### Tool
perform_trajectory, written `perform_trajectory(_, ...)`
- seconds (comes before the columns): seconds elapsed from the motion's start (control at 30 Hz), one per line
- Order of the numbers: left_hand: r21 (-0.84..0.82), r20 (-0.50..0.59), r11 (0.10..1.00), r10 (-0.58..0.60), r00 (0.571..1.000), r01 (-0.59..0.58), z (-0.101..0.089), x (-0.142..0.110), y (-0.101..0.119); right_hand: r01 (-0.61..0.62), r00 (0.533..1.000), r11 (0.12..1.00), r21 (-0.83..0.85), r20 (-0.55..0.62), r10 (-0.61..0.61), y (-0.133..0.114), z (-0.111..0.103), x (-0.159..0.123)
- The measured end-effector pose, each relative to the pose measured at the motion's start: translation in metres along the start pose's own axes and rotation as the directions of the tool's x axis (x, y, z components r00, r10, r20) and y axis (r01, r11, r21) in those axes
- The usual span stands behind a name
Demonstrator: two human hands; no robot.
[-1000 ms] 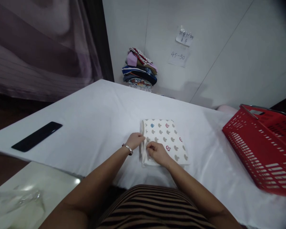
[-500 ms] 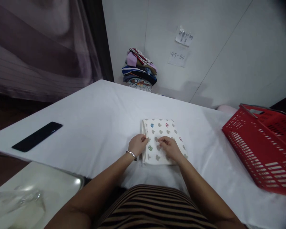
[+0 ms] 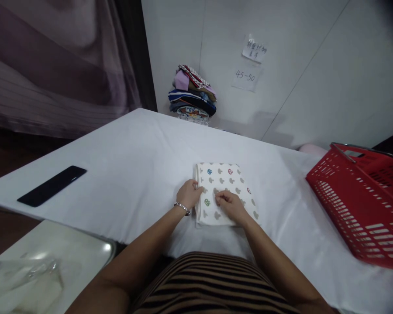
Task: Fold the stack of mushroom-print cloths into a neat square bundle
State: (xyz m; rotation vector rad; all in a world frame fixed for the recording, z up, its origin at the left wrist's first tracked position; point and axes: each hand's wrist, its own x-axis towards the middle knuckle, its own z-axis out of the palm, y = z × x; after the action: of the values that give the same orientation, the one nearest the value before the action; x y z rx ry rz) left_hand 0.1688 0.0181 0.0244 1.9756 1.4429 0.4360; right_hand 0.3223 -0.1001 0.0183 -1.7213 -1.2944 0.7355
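A folded white cloth [image 3: 221,181] printed with small grey, red, blue and green mushrooms lies flat on the white-covered table. My left hand [image 3: 189,194] is at its layered left edge, closed there with the thumb on top and the fingers against the side. Over the middle of the cloth, my right hand [image 3: 233,207] has its fingers curled together in a pinch, and I see nothing between them. Part of the cloth's lower right is hidden under this hand.
A red plastic basket [image 3: 356,205] stands on the right of the table [image 3: 118,174]. A flat black object [image 3: 52,186] lies at the left. Folded clothes [image 3: 192,96] are stacked beyond the far edge, by a wall with paper notes [image 3: 245,80]. A pale stool-like surface [image 3: 75,244] is at lower left.
My right hand has moved right, from near the cloth's left edge to its middle, uncovering a green mushroom. My left hand has shifted slightly, its thumb now on top of the edge.
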Motion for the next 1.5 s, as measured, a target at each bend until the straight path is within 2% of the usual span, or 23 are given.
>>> perform_trajectory(0.3,0.037,0.013,0.999,-0.008,1.0,0.007,0.0032,0.0017,0.0026,0.007,0.999,1.0,-0.024,-0.032,-0.007,0.0,0.0023,-0.0001)
perform_trajectory(0.67,-0.016,0.05,1.0,-0.025,0.998,0.026,0.0026,0.0038,0.0066,0.051,0.997,0.998,-0.028,-0.054,-0.052,0.003,0.0034,-0.0013)
perform_trajectory(1.07,-0.015,0.007,0.998,-0.069,0.998,0.069,0.0038,0.0077,-0.0009,0.06,0.997,0.998,-0.012,-0.045,-0.06,0.0018,0.0025,-0.0023)
perform_trajectory(1.5,-0.041,0.029,0.995,-0.091,0.995,0.092,0.0008,0.0058,-0.0001,0.063,0.997,0.998,-0.008,-0.051,-0.063,0.0022,0.0025,-0.0032)
